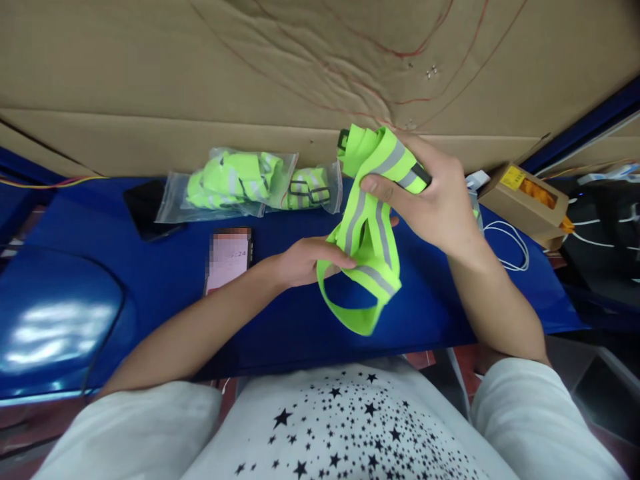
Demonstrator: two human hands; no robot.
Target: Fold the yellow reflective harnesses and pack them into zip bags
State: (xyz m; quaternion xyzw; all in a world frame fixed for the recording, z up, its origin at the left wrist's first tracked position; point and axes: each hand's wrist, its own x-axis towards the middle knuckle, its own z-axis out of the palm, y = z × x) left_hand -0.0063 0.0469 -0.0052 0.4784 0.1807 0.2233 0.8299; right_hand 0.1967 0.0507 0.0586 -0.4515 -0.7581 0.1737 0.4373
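A neon-yellow reflective strap (356, 220) with grey stripes and black buckles is held up above the blue table. My right hand (425, 193) grips its folded, bundled upper part, thumb pressed across the front. Lower down, loops of the strap hang loose, and my left hand (315, 260) has them between thumb and fingers; some of those fingers are hidden behind the strap. One loop droops open below my left hand, over the table.
Clear zip bags (230, 187) with more neon straps lie at the back of the blue table (295, 320). Left of them is a black flat object (145, 207); a lit phone (230, 257) lies nearer. A cardboard box (525, 203) and white cable (515, 247) are on the right.
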